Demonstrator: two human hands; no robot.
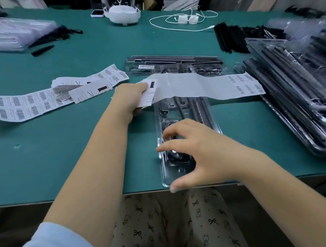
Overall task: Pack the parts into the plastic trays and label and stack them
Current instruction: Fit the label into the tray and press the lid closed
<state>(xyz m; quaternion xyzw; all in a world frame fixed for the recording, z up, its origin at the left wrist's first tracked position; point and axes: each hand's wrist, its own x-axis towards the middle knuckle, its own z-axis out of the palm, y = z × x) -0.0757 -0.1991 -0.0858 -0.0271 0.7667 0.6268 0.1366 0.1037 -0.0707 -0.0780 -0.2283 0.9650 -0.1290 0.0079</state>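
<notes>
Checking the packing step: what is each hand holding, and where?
Left hand pinches white printed cards at their near-left edge. Right hand holds nothing.

No text was legible anywhere; the label strip (25, 106) at left carried rows of barcodes with fine print beside them, too blurred to read; same on the label strip (247, 86) draped over the near tray (210, 121); the small sticker (146, 66) on the far tray (174, 66) showed a barcode-like line, unreadable; the insert cards (90, 92) and the card (148, 95) gripped by the left hand (131, 95) bore dark product pictures and tiny print, not decipherable; no brand or number made out.
</notes>
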